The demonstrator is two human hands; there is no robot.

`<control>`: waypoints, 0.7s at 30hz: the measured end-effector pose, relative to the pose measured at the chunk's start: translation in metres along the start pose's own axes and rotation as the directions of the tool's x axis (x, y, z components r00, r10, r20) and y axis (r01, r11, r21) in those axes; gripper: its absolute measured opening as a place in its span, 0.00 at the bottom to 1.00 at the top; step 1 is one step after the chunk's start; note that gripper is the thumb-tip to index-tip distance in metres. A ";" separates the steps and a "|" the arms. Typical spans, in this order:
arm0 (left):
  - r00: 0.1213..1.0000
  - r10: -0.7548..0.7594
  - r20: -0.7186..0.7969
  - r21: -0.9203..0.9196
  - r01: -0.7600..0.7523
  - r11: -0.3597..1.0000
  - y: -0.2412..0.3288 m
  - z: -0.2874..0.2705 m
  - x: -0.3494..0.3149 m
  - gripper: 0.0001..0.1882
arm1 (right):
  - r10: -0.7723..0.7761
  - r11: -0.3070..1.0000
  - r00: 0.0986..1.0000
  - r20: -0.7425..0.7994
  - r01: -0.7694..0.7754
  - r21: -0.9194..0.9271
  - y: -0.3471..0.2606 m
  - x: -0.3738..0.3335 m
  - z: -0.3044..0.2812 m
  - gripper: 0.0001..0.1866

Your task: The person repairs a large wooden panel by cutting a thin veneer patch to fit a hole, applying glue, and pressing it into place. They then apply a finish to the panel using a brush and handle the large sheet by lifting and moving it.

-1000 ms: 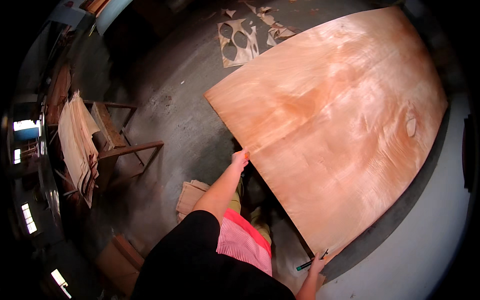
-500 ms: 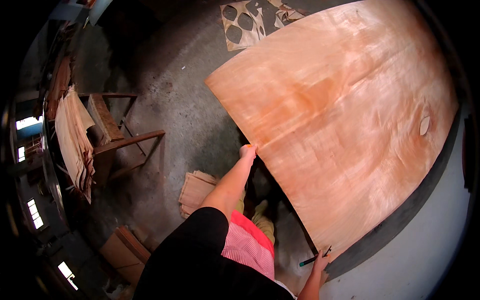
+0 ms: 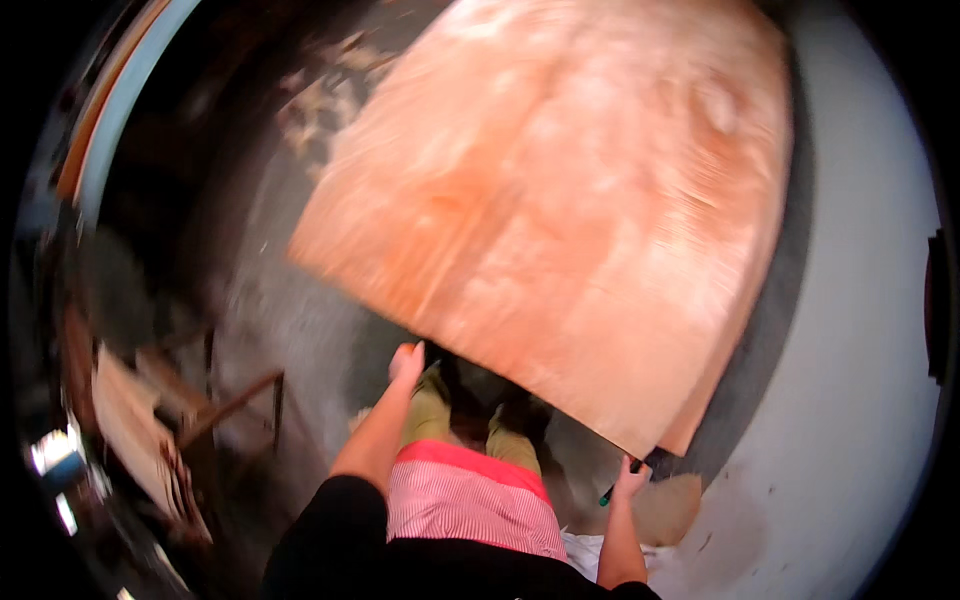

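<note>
A large, thin sheet of reddish-tan wood veneer (image 3: pixel 520 230) spreads out in front of me, blurred by motion. My left hand (image 3: pixel 406 363) is closed at its near edge, left of the middle, with the fingers partly hidden. At the near right corner my right hand (image 3: pixel 630 480) is closed too, pinching the sheet. A slim dark tool with a green end (image 3: pixel 605 497) sticks out of that same hand; its exact kind I cannot make out. Along the right side, a second veneer edge (image 3: pixel 690 425) shows beneath the top sheet.
Blurred veneer scraps (image 3: pixel 325 105) lie on the floor at the far left. A wooden frame stand (image 3: pixel 235 410) with a stack of veneer (image 3: pixel 135 420) is at left. Pale floor (image 3: pixel 850 300) borders the right side. A tan piece (image 3: pixel 668 508) lies beside my right hand.
The view has swung, so the sheet appears turned and farther left, its near edge lying more crosswise. Both hands remain at that edge. The lower layer's edge now shows on the right.
</note>
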State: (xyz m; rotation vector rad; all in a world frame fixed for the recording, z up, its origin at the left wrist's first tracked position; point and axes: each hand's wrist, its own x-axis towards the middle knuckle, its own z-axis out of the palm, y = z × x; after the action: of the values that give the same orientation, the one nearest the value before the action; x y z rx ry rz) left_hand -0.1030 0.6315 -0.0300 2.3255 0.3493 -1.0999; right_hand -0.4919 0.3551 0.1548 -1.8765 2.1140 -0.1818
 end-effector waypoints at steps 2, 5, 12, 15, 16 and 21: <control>0.971 0.238 0.036 0.095 -0.240 0.966 -0.019 -0.013 -0.019 0.19 | 0.180 0.971 0.979 0.099 -0.193 0.143 0.026 -0.010 0.022 0.20; 0.937 0.264 0.229 0.273 -0.322 0.907 -0.039 -0.020 -0.044 0.19 | 0.231 0.954 0.973 0.018 -0.230 0.194 0.064 -0.041 0.039 0.18; 0.885 0.310 0.348 0.432 -0.444 0.785 -0.023 -0.074 -0.066 0.19 | 0.306 0.949 0.944 -0.127 -0.313 -0.046 0.109 -0.126 0.006 0.19; 0.832 0.350 0.429 0.404 -0.524 0.750 -0.001 -0.079 -0.081 0.20 | 0.223 0.967 0.953 -0.203 -0.242 -0.076 0.134 -0.126 -0.028 0.18; 0.797 0.415 0.439 0.390 -0.585 0.711 0.006 -0.079 -0.087 0.20 | 0.177 0.976 0.966 -0.191 -0.197 -0.093 0.140 -0.122 -0.042 0.18; 0.789 0.461 0.405 0.326 -0.596 0.734 0.043 -0.065 -0.116 0.20 | 0.138 0.984 0.968 -0.209 -0.158 -0.083 0.139 -0.090 -0.076 0.17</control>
State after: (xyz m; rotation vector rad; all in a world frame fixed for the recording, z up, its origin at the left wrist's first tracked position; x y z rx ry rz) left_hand -0.1163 0.6327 0.1095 2.3296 -0.7339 -1.2816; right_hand -0.6386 0.4542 0.1987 -1.8115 2.4318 -0.2476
